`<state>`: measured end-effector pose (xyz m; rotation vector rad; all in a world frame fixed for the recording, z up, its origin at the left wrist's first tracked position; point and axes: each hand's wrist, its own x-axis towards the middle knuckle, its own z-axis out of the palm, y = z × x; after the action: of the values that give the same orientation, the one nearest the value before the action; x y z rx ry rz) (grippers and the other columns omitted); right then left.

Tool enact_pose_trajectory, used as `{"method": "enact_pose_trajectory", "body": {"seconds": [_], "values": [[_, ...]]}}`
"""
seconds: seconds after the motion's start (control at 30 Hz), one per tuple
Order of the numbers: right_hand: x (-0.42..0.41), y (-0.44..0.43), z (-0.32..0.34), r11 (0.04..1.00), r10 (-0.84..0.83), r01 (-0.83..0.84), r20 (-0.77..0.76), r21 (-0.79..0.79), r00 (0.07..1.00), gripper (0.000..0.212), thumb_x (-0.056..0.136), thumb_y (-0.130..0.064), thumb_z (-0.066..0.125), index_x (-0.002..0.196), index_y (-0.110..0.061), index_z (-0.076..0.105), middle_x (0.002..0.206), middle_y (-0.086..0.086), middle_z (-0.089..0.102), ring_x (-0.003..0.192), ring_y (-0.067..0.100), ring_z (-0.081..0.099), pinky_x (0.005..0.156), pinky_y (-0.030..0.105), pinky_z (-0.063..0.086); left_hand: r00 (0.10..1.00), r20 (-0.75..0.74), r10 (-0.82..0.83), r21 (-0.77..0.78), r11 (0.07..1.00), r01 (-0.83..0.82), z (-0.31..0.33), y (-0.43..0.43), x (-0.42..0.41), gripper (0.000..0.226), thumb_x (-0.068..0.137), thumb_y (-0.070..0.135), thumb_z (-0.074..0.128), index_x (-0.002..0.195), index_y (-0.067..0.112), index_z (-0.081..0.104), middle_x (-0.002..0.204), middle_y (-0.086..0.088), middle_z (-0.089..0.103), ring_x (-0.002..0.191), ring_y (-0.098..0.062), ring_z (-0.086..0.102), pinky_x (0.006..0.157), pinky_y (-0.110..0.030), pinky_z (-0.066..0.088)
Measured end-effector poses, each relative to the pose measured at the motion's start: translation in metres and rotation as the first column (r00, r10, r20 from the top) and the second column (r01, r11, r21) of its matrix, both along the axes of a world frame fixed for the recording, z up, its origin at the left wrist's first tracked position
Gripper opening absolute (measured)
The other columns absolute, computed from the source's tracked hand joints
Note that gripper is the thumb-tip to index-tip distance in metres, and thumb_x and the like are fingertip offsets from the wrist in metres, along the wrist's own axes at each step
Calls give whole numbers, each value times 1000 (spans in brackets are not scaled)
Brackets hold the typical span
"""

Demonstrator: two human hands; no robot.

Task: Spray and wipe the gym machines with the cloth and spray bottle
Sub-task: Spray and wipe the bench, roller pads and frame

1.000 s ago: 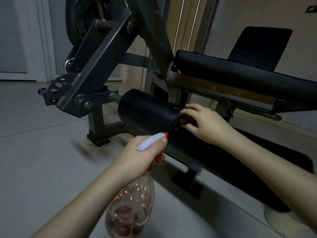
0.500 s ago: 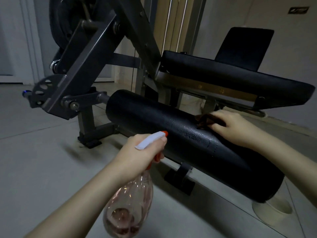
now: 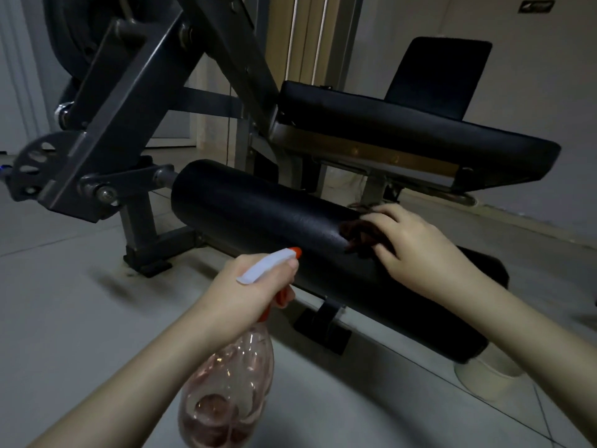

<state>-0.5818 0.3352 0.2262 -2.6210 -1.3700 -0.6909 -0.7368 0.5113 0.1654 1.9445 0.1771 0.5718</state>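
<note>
A long black padded roller [image 3: 258, 218] of the gym machine lies across the middle of the view. My right hand [image 3: 416, 250] presses a dark brown cloth [image 3: 358, 232] onto the roller's top, with most of the cloth hidden under the fingers. My left hand [image 3: 248, 292] grips the neck of a clear spray bottle [image 3: 226, 399] with pinkish liquid, a white head and an orange nozzle. The nozzle points at the roller from just in front of it.
The machine's grey steel frame [image 3: 106, 124] rises at the left, with a perforated adjuster plate [image 3: 35, 163]. A black padded seat [image 3: 403, 127] and a back pad [image 3: 439, 76] stand behind the roller. A black foot bracket [image 3: 326, 324] sits on the tiled floor, a pale round base [image 3: 487, 376] at lower right.
My right hand slid the cloth along the roller toward its right end, then back a little to the left. The bottle in my left hand stayed roughly where it was.
</note>
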Motion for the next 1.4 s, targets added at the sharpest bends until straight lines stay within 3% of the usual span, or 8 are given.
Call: {"method": "enact_pose_trajectory", "body": {"seconds": [0.17, 0.33, 0.47, 0.63, 0.77, 0.97, 1.17, 1.4], "values": [[-10, -54, -16, 997, -70, 72, 115, -17, 991, 57, 70, -12, 75, 125, -9, 58, 127, 14, 55, 112, 35, 57, 87, 41, 49, 999, 34, -11, -65, 998, 13, -3, 4, 6, 50, 79, 58, 50, 79, 11, 67, 77, -7, 72, 82, -33, 66, 84, -52, 51], [14, -35, 8, 984, -157, 161, -57, 76, 986, 38, 92, -25, 51, 130, -22, 51, 130, 3, 52, 114, 27, 52, 89, 34, 41, 1000, 10, -15, -70, 997, 16, -4, 3, 5, 53, 78, 57, 47, 91, 10, 69, 82, -5, 72, 82, -22, 66, 71, -29, 52], [32, -38, 24, 977, -183, 206, -284, 52, 941, 25, 96, -28, 45, 118, -25, 58, 114, 5, 60, 103, 25, 54, 84, 35, 44, 1000, 12, -8, -159, 987, 10, -14, 5, 13, 54, 67, 73, 59, 79, 22, 70, 75, -6, 73, 80, -30, 70, 86, -53, 54], [25, -63, 22, 979, -169, 192, -272, 62, 947, 21, 94, -24, 48, 113, -23, 59, 109, -1, 57, 103, 23, 54, 85, 36, 43, 1000, 17, 9, -182, 983, -6, -19, 12, 15, 53, 60, 75, 61, 80, 27, 71, 76, -6, 74, 78, -26, 72, 87, -58, 52], [5, -82, 12, 976, -154, 179, -190, 121, 970, 28, 90, -22, 53, 117, -28, 55, 109, -12, 50, 103, 18, 52, 79, 27, 35, 997, 63, 53, -238, 970, -37, -21, 17, 18, 43, 55, 77, 63, 75, 40, 72, 77, -3, 74, 75, -26, 72, 87, -57, 53], [-9, -12, -10, 989, -136, 130, 69, 76, 988, 47, 91, -31, 49, 137, -19, 43, 143, 3, 36, 128, 27, 36, 103, 37, 34, 997, 68, 25, -269, 963, -6, -27, 22, 23, 46, 53, 75, 66, 74, 35, 73, 78, -3, 74, 76, -27, 72, 87, -58, 53], [3, 54, -6, 997, -39, 34, 73, 70, 997, 40, 96, -33, 43, 133, -18, 44, 141, 3, 37, 126, 26, 39, 97, 37, 43, 997, 77, 7, -223, 975, 10, -25, 15, 27, 52, 60, 69, 61, 84, 24, 68, 78, -5, 73, 80, -29, 71, 86, -61, 52], [-11, -36, -37, 999, -4, 19, 315, -44, 949, 57, 69, -18, 67, 123, -2, 58, 128, 23, 51, 113, 44, 49, 96, 49, 44, 997, 47, -67, -128, 989, 73, -22, 9, 20, 45, 76, 60, 50, 71, 19, 67, 77, -9, 72, 80, -30, 68, 79, -51, 52]]}}
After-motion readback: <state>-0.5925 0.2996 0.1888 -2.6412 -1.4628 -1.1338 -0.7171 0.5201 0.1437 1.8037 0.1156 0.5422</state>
